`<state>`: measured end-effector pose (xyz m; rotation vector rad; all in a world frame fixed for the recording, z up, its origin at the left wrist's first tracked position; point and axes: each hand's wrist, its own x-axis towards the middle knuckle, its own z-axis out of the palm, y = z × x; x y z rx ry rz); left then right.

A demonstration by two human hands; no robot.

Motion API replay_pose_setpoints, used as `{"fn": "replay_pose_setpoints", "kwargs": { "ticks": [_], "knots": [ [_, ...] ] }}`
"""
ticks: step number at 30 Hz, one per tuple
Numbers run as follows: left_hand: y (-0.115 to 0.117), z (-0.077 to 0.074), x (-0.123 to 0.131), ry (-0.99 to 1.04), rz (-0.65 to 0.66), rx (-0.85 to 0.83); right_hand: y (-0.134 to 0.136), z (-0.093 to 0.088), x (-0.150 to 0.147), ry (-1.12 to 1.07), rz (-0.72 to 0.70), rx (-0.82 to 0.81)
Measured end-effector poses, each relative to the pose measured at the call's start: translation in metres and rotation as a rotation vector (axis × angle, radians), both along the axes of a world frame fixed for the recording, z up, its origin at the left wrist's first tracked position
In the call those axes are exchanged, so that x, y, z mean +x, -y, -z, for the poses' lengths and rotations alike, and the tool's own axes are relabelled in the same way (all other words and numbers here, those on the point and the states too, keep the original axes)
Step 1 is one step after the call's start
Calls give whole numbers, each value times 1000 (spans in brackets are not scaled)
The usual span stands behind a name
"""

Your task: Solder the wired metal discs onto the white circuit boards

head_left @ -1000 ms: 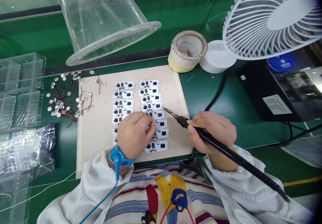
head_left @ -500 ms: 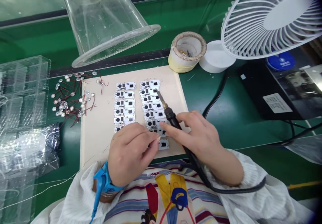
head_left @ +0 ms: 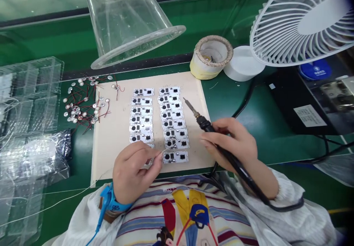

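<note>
My right hand [head_left: 235, 142] grips a black-handled soldering iron [head_left: 206, 124], its metal tip pointing up and left, above the board's right side and apart from the circuit boards. Between thumb and fingertips, my left hand [head_left: 136, 168] pinches a thin strand of solder wire [head_left: 167, 149], whose end reaches over the right column of boards. White circuit boards [head_left: 175, 157] with black parts lie in two columns on a beige work board [head_left: 110, 128]. My left hand partly covers the lower boards of the left column. A blue wrist strap [head_left: 114, 200] is on my left wrist.
Small metal discs with red and black wires [head_left: 80, 109] lie in a heap at left, beside clear plastic trays [head_left: 30, 102] and a bag [head_left: 59, 153]. A clear fume hood [head_left: 132, 21], tape roll [head_left: 211, 58], white round container [head_left: 243, 63], fan [head_left: 306, 24] and black box [head_left: 293, 102] stand behind.
My right hand has drawn the soldering iron right, away from the boards. My left hand has shifted slightly left and down, uncovering lower boards of the right column. The view has shifted a little.
</note>
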<state>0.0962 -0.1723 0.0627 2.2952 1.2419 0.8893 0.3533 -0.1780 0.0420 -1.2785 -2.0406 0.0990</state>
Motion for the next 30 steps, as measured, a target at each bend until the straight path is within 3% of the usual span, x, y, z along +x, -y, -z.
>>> {"fn": "replay_pose_setpoints", "kwargs": {
  "ticks": [5,9,14,18,23,27,30],
  "knots": [
    [1,5,-8,-29,-83,24,-1,-11,3,-236,40,-76],
    [4,8,-21,-45,-205,27,-7,-12,1,-270,166,-80],
    [8,10,-43,-84,-287,28,-33,-11,9,-243,398,110],
    [11,14,-57,-69,-343,67,-59,-6,18,-90,569,254],
    [16,17,-71,-14,-403,77,-73,9,17,-1,653,250],
    [19,20,-82,-10,-439,58,-67,0,-1,-250,657,197],
    [21,25,-89,-3,-485,39,-60,-18,-27,-581,527,65]
  ]
}}
